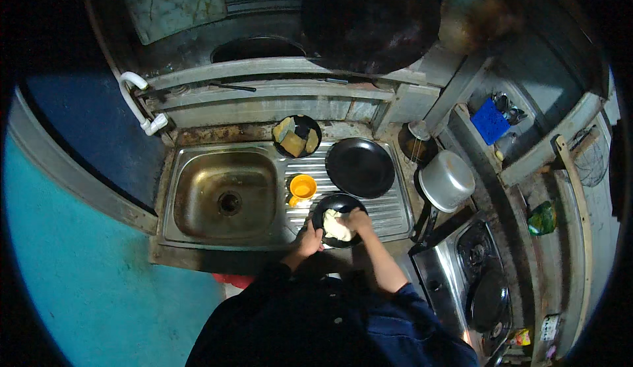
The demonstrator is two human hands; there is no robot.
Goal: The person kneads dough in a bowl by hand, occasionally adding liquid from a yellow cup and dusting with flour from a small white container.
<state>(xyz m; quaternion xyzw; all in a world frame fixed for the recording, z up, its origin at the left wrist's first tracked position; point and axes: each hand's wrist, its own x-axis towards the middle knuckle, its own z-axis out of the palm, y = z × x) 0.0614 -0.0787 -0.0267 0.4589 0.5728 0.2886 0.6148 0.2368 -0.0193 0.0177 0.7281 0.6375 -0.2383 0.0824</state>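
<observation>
At the front of the steel drainboard sits a black bowl (pixel 324 209) with a pale, lumpy mass that looks like dough (pixel 335 226) in it. My left hand (pixel 308 240) grips the bowl's near left rim. Inside the bowl, my right hand (pixel 358 222) presses curled fingers into the right side of the dough; its fingertips are partly hidden. An orange mug (pixel 303 187) stands just beyond my left hand, its handle toward me. Behind the bowl lies a large round black pan or plate (pixel 360 168).
Left of the drainboard is a steel sink basin (pixel 227 186) under a white tap (pixel 136 100). A black dish holds yellowish pieces (pixel 293 144) at the back. To the right stand a lidded metal pot (pixel 447 181) and a gas stove (pixel 455 275). A blue utensil holder (pixel 489 122) hangs beyond.
</observation>
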